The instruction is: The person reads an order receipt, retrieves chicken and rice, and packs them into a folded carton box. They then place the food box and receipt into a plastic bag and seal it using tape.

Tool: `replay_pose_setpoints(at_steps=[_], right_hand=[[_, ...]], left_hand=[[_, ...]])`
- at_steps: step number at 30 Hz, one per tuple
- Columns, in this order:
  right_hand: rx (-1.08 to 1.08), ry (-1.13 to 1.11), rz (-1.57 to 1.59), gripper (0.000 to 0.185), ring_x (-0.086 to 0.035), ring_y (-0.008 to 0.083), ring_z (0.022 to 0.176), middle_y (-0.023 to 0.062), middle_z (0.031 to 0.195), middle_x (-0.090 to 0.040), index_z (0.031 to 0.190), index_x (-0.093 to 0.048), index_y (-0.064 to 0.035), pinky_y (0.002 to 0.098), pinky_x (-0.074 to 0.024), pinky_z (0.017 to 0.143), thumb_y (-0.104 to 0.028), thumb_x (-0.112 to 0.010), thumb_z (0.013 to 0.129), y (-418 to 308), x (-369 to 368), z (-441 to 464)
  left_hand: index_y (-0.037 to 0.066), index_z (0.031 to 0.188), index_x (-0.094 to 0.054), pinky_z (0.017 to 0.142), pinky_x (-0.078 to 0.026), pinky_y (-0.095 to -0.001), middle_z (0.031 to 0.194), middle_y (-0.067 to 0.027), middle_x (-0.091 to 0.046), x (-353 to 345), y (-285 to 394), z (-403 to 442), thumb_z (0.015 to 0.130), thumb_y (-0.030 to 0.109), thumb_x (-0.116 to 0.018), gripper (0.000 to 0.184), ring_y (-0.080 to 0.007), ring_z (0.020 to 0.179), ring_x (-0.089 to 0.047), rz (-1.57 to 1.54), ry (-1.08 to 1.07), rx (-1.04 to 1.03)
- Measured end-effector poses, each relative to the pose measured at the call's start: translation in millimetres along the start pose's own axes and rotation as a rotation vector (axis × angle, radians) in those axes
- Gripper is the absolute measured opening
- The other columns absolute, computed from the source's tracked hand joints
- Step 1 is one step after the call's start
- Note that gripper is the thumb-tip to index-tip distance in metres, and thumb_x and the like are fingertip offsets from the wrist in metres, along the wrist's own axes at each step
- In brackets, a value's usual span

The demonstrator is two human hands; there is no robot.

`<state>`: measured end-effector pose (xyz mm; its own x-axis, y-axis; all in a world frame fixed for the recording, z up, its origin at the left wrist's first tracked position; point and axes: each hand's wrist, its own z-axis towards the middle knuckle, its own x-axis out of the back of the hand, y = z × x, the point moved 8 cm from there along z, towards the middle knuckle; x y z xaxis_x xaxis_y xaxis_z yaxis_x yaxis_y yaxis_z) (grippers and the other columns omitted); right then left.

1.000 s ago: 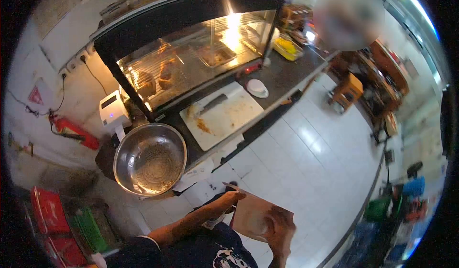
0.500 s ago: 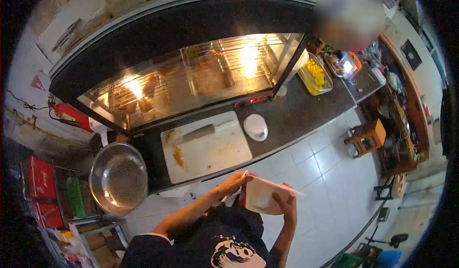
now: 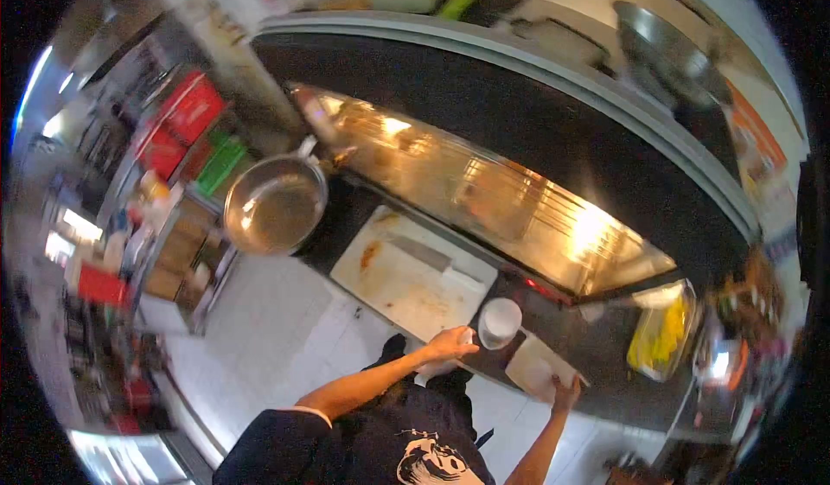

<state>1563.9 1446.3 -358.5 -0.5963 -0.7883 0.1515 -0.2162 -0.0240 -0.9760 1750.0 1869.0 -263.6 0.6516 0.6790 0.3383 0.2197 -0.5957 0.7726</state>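
Note:
My right hand [image 3: 566, 392] grips the lower right corner of a flat, pale rectangular board [image 3: 538, 366], which is over the counter's front edge; blur hides whether it touches the counter. Closed around a small white thing, my left hand [image 3: 451, 344] is just beyond the front edge of a large white cutting board [image 3: 393, 277]; it looks like a bunched cloth [image 3: 468, 337], though blur hides its shape. On the cutting board lie a knife [image 3: 424, 253] with a white handle and some brown smears. Between the two boards stands a round white kitchen scale or tub [image 3: 500, 321].
A lit glass food warmer [image 3: 493, 191] runs along the back of the dark counter [image 3: 605, 381]. At left sits a big metal bowl [image 3: 277, 204], near a shelf rack [image 3: 177, 264]. A clear tray of yellow food [image 3: 664, 334] stands at right.
The view has swung to the left. My hands have moved apart: the left has let go of the pale board, and the right has carried it over to the counter.

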Motion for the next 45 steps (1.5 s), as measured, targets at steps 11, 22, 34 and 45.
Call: replay_pose_setpoints(at_steps=[11, 22, 34, 45], right_hand=[[0.438, -0.867, -0.662, 0.017, -0.063, 0.0265, 0.057, 0.0127, 0.062, -0.062, 0.072, -0.067, -0.0040, 0.0383, -0.0482, 0.056, -0.018, -0.074, 0.064, -208, -122, 5], [0.495, -0.506, -0.641, 0.027, -0.070, 0.0244, 0.075, 0.0135, 0.084, -0.072, 0.099, -0.075, -0.0042, 0.0348, -0.0537, 0.070, -0.020, -0.075, 0.077, -253, -636, -3], [0.560, -0.493, -0.734, 0.009, -0.065, 0.0303, 0.078, 0.0113, 0.086, -0.074, 0.084, -0.072, -0.0057, 0.0403, -0.0489, 0.077, -0.007, -0.073, 0.076, -421, -834, -101], [0.868, -0.741, -0.667, 0.020, -0.059, 0.0420, 0.109, 0.0218, 0.108, -0.064, 0.102, -0.064, -0.0014, 0.0508, -0.0490, 0.091, -0.005, -0.063, 0.082, -454, -1070, -119]], left_hand=[[0.010, 0.132, -0.056, 0.056, -0.047, -0.0289, 0.106, -0.0104, -0.071, 202, -151, -224, 0.099, 0.047, -0.050, 0.050, -0.0169, 0.077, -0.067, -1.024, 0.834, 0.295], [0.010, 0.122, -0.061, 0.049, -0.043, -0.0273, 0.094, -0.0069, -0.070, 468, -349, -308, 0.091, 0.032, -0.061, 0.037, -0.0148, 0.066, -0.063, -1.168, 1.461, 0.219], [0.012, 0.123, -0.061, 0.052, -0.042, -0.0275, 0.095, -0.0060, -0.067, 626, -498, -327, 0.092, 0.035, -0.059, 0.038, -0.0152, 0.068, -0.060, -1.321, 1.348, 0.319], [0.013, 0.125, -0.059, 0.054, -0.040, -0.0284, 0.098, -0.0083, -0.066, 645, -541, -323, 0.090, 0.043, -0.065, 0.047, -0.0175, 0.071, -0.059, -1.282, 1.337, 0.390]])
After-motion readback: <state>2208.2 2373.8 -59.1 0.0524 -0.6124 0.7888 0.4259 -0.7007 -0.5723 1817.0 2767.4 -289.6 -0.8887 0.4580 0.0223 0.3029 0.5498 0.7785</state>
